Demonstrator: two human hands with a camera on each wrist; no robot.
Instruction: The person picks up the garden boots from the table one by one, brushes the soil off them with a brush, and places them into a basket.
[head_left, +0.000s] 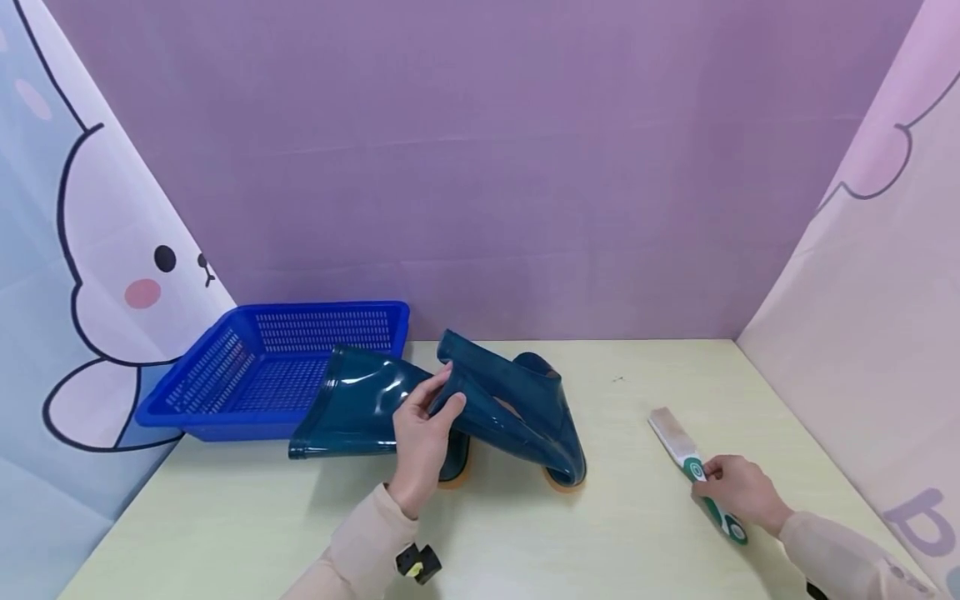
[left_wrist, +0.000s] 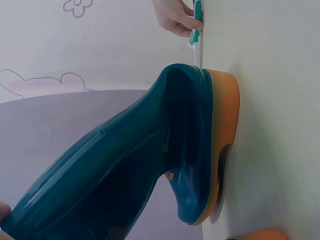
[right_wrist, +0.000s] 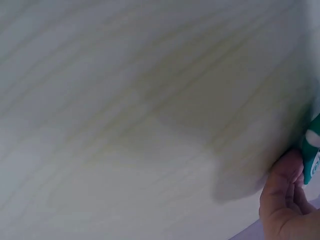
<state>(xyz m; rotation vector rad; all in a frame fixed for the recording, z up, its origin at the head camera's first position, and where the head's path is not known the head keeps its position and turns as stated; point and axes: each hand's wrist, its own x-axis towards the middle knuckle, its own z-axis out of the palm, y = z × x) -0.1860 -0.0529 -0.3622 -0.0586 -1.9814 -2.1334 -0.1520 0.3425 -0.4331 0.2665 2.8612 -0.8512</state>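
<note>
Flanking tabletop (head_left: pixel 622 517) space, left hand (head_left: pixel 422 433) pinches boot rim (head_left: pixel 454 383) — right hand (head_left: pixel 742 490), green-handled tool (head_left: pixel 693 465).

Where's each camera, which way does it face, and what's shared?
Head: worn on the head, facing forward and down at the table; left hand, right hand and sleeves show.
Left wrist: worn there, facing along the held teal rubber boot; left fingers show.
Right wrist: worn there, facing the table; right hand shows.
Shared: head and left wrist show that boot and the right hand gripping the green-and-white tool.
</note>
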